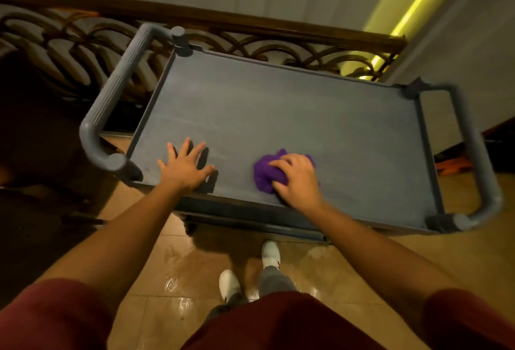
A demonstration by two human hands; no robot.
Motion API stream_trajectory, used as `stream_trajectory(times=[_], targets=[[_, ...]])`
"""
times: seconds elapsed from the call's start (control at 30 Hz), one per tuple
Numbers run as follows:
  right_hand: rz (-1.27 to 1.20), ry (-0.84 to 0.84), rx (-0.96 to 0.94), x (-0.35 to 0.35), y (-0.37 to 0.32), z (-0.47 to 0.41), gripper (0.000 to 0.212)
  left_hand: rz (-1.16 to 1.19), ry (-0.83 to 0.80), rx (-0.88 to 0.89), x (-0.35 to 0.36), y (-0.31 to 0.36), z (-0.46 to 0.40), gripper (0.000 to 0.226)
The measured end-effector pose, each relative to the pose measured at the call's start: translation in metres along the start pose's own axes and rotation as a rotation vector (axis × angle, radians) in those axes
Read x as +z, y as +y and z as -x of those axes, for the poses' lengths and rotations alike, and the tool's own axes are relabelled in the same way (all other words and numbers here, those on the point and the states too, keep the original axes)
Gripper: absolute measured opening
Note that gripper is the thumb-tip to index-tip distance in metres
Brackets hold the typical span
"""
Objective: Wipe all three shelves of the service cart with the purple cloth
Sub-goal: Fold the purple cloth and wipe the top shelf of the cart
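Note:
A grey service cart stands in front of me, its top shelf (278, 110) bare and flat with a low rim. The bunched purple cloth (266, 173) lies on that shelf near the front edge, right of centre. My right hand (298, 179) presses down on the cloth and grips it. My left hand (185, 166) rests flat on the shelf at the front left, fingers spread, holding nothing. The lower shelves are almost wholly hidden under the top one; only a dark front edge (250, 220) shows.
Curved grey handles stick out at the cart's left end (111, 99) and right end (479, 154). A wooden railing with metal scrollwork (250, 40) runs behind the cart. My white shoes (270, 255) stand on a glossy tiled floor just below the cart's front.

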State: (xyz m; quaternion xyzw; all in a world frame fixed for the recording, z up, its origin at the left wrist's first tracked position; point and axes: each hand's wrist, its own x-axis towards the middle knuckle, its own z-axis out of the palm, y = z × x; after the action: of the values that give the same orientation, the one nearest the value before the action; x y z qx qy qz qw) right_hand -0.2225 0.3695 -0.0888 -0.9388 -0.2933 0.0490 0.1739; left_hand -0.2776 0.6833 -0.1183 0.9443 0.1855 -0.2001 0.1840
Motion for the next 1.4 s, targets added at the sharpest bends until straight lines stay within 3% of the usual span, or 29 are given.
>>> stream_trajectory(times=[0.13, 0.27, 0.53, 0.63, 0.8, 0.97, 1.17, 1.4], targets=[[-0.005, -0.117, 0.009, 0.033, -0.062, -0.019, 0.056, -0.144, 0.069, -0.086, 0.034, 0.011, 0.012, 0.071], [0.121, -0.169, -0.083, 0.019, -0.017, -0.006, 0.06, -0.185, 0.028, -0.11, 0.033, 0.01, 0.004, 0.072], [0.245, -0.158, 0.315, -0.039, 0.123, 0.094, 0.055, -0.174, -0.036, -0.133, 0.036, 0.017, 0.012, 0.073], [0.157, -0.109, 0.363, -0.044, 0.131, 0.096, 0.049, -0.174, -0.042, -0.144, 0.038, 0.03, 0.021, 0.073], [0.004, 0.099, 0.406, -0.067, 0.157, 0.072, 0.054, -0.116, 0.121, -0.172, 0.041, 0.064, 0.033, 0.082], [0.115, 0.132, 0.722, -0.088, 0.231, 0.082, 0.055, -0.125, 0.001, -0.239, 0.048, 0.092, 0.027, 0.087], [-0.046, 0.082, 0.582, -0.046, 0.168, 0.085, 0.054, -0.129, 0.042, -0.252, 0.065, 0.089, 0.029, 0.087], [-0.101, -0.013, 0.393, -0.007, 0.083, 0.053, 0.056, -0.13, -0.027, -0.24, 0.059, 0.098, 0.026, 0.086]])
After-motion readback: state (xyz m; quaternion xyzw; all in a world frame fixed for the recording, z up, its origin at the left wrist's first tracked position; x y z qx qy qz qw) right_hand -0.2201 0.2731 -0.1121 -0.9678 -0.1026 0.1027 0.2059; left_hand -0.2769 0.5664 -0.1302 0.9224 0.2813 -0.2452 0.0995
